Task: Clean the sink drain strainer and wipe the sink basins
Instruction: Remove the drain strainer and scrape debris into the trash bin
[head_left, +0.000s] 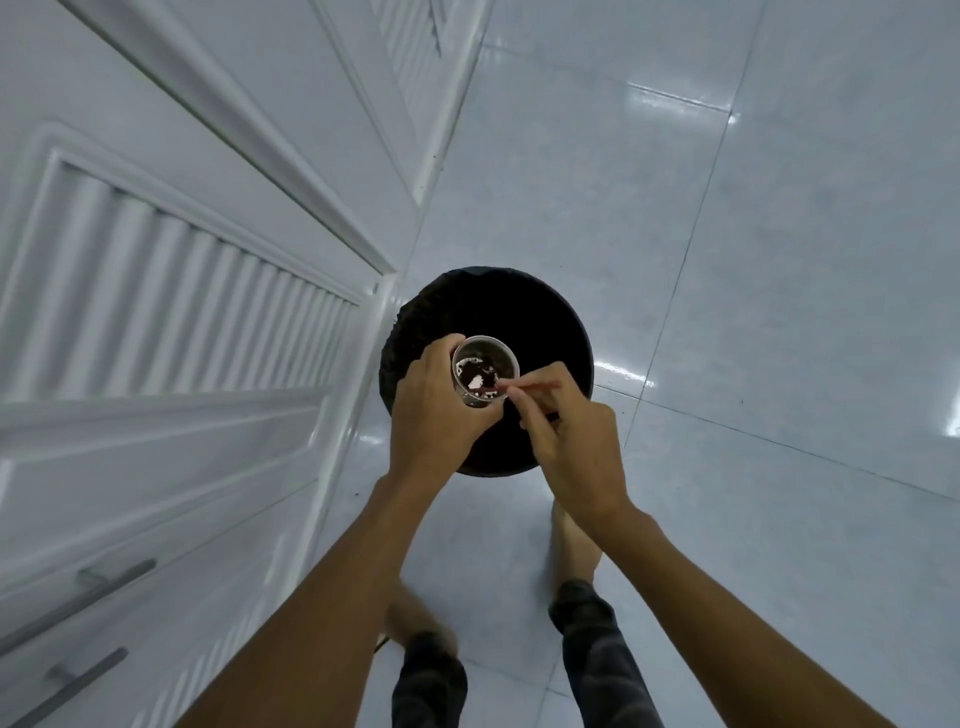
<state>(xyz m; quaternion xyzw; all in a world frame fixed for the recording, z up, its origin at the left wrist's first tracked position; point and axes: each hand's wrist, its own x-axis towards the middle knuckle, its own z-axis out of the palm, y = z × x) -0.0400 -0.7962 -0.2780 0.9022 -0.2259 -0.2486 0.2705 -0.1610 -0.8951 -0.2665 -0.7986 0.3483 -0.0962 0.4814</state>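
My left hand (434, 415) grips the round metal drain strainer (484, 370) and holds it over a black bin (545, 322) on the floor. Dark and white scraps lie inside the strainer cup. My right hand (571, 441) pinches a thin reddish stick (524, 387) whose tip reaches into the strainer among the scraps. Both hands are close together above the bin's opening. The sink is out of view.
White cabinet doors with louvred panels (182, 312) and metal bar handles (78, 597) stand to the left. Glossy pale floor tiles (727, 260) spread to the right and behind the bin. My legs and feet (576, 561) are below the hands.
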